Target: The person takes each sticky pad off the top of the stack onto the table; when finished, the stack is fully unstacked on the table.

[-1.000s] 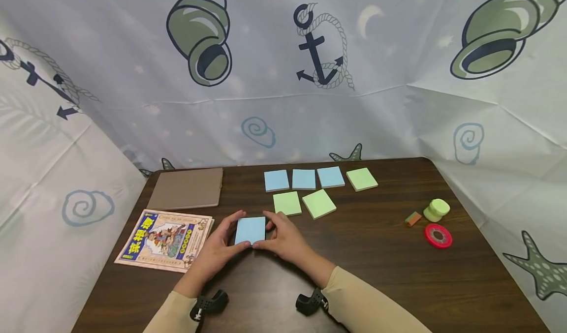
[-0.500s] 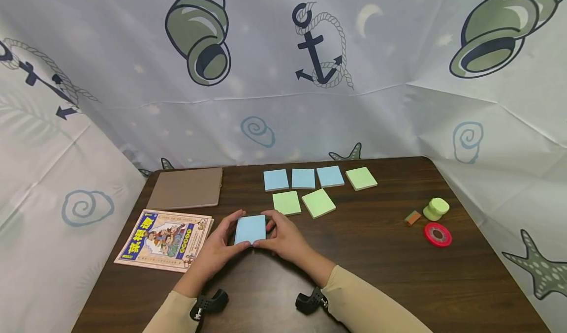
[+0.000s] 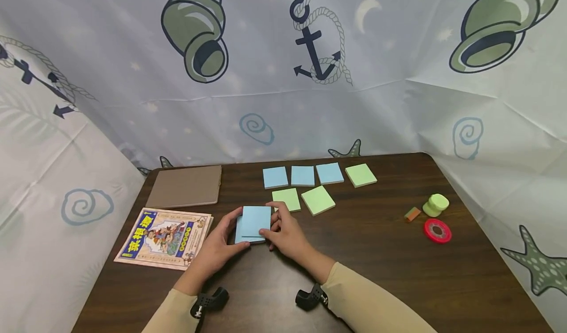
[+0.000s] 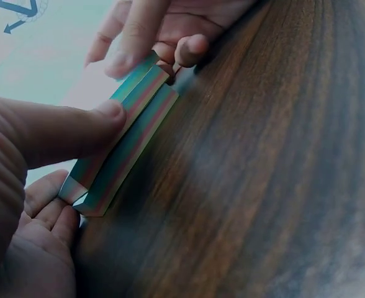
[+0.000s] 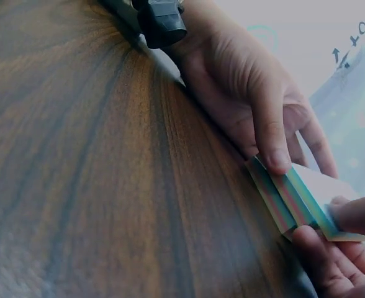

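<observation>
- Blue pad [image 3: 253, 223] sits near the front of the surface [image 3: 376, 254], just beside the comic [image 3: 165, 238].
- Left hand [image 3: 217, 247] pinches the lower block, thumb along its near edge.
- Right hand [image 3: 283, 234] grips the upper block, which sits offset toward the far side.
- Judgement: pin the lower block flat and draw the top one off level, so sheets don't fan or curl.

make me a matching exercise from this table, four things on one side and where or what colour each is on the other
Things:
1. tape roll
2. comic book
3. brown notebook
4. blue pad

Places or colours:
A. held between both hands
B. red, near the right edge
C. far left corner of the table
D. left edge, beside the left hand

Pairs: 1-B, 2-D, 3-C, 4-A
</observation>
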Motion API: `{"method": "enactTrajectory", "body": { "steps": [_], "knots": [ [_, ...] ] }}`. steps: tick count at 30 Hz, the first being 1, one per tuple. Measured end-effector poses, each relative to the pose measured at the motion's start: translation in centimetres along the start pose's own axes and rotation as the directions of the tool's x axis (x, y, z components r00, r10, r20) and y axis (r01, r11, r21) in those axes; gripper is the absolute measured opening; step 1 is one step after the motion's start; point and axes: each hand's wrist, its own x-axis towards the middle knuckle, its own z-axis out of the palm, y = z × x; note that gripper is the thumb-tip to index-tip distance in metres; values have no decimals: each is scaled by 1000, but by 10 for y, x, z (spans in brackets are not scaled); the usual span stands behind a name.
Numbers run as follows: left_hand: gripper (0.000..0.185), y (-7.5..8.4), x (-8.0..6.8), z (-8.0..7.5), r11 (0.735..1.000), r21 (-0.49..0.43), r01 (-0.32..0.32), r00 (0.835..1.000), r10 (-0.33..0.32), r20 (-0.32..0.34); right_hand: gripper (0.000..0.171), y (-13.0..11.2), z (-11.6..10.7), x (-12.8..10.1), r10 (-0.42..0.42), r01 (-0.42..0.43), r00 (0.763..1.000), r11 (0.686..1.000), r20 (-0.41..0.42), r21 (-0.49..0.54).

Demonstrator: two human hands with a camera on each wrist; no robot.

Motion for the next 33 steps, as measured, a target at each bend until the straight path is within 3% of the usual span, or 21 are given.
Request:
{"method": "enactTrajectory", "body": {
  "steps": [6, 11, 16, 21, 33],
  "knots": [
    [95, 1, 0, 0, 999, 39, -9, 1000, 9, -7, 62, 2, -4, -1, -38, 46, 997, 991, -60, 128],
    [94, -1, -1, -1, 999, 49, -23, 1000, 24, -20, 54, 2, -11, -6, -147, 164, 982, 973, -117, 161],
    [93, 1, -2, -1, 999, 36, -25, 999, 26, -28, 36, 4, -29, -11, -241, 255, 951, 966, -191, 52],
    [93, 1, -2, 1, 999, 34, -28, 999, 28, -14, 31, 13, -60, -17, -343, 334, 901, 939, -265, -77],
    [91, 0, -2, 1, 998, 36, -44, 999, 45, -22, 33, 24, -148, -48, -322, 260, 838, 945, -440, -197]
  ]
}}
